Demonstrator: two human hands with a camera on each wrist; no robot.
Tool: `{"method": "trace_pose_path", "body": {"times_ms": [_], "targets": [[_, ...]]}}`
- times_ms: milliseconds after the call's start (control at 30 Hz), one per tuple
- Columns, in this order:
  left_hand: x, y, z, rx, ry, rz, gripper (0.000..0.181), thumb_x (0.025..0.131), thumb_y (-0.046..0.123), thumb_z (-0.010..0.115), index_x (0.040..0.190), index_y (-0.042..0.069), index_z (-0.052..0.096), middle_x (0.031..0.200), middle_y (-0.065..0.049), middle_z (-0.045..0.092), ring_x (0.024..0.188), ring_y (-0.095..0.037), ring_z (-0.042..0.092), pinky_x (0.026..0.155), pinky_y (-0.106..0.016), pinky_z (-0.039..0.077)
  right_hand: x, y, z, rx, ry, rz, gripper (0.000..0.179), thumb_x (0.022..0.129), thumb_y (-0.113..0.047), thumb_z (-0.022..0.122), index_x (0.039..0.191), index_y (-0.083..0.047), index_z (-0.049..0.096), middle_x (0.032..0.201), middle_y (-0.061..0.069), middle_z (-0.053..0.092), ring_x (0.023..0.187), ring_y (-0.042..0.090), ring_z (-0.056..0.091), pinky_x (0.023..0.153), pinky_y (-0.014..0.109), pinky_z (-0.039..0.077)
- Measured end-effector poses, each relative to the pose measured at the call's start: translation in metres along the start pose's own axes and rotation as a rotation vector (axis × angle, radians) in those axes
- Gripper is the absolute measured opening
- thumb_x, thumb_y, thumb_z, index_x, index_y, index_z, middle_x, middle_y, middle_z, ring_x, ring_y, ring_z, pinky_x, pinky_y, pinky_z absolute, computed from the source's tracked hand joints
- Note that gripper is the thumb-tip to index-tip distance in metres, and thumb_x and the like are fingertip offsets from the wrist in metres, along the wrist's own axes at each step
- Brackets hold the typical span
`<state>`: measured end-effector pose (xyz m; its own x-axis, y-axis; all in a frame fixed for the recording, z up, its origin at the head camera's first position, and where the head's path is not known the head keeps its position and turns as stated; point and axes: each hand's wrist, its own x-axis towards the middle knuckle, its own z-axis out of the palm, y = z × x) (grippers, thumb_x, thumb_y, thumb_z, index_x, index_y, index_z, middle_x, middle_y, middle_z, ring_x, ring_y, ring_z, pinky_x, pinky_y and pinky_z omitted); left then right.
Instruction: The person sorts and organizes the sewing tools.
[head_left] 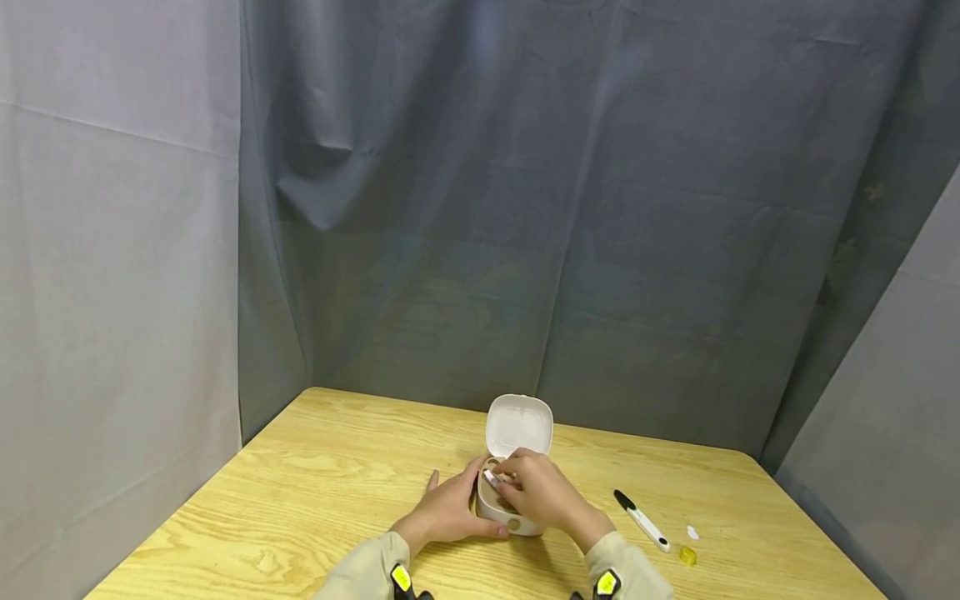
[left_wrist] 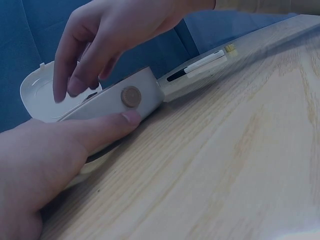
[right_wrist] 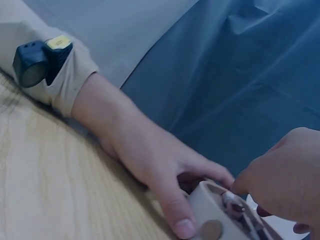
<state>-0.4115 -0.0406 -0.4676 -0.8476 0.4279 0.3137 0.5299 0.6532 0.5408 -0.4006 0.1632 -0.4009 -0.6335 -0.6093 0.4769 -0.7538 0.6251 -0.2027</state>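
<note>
A small white box [head_left: 490, 518] with a round tan button [left_wrist: 131, 97] stands on the table, its lid [head_left: 519, 425] raised at the back. My left hand [head_left: 450, 505] holds the box from the left, thumb along the front beside the button and fingers round the far side. Over the opening is my right hand [head_left: 542, 490], its bent fingers reaching down to the contents. Right at those fingertips is a small slim white item [head_left: 491, 478], also showing inside the box as a pale piece [right_wrist: 233, 202]. I cannot tell whether the right fingers pinch it.
Right of the box lies a white-handled tool [head_left: 643, 523] with a black end. Beyond it are a small white piece [head_left: 692, 532] and a small yellow roll [head_left: 687, 556]. Grey curtains [head_left: 570, 250] hang behind and at the sides of the wooden table [head_left: 337, 483].
</note>
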Motion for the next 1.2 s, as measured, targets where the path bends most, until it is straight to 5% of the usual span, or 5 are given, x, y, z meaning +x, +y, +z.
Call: {"method": "trace_pose_path", "body": {"times_ms": [233,1200], "targets": [[-0.001,0.000,0.000,0.000,0.004,-0.012,0.124,0.073,0.075,0.080,0.162,0.008,0.028,0.155,-0.010,0.050,0.140,-0.029,0.048,0.113,-0.076,0.010,0.000,0.007,-0.017,0.004,0.021,0.026,0.018,0.093,-0.003,0.072,0.109,0.000,0.077,0.102,0.013,0.072,0.086,0.025,0.070,0.072,0.037,0.059],[-0.005,-0.002,-0.007,-0.042,0.002,-0.009,0.122,0.072,0.070,0.083,0.162,0.009,0.028,0.154,-0.011,0.051,0.141,-0.031,0.047,0.115,-0.074,0.007,-0.037,0.046,-0.074,0.006,0.092,0.248,0.020,0.096,-0.007,0.073,0.115,-0.003,0.076,0.113,0.010,0.072,0.078,0.010,0.058,0.070,0.034,0.053]]}}
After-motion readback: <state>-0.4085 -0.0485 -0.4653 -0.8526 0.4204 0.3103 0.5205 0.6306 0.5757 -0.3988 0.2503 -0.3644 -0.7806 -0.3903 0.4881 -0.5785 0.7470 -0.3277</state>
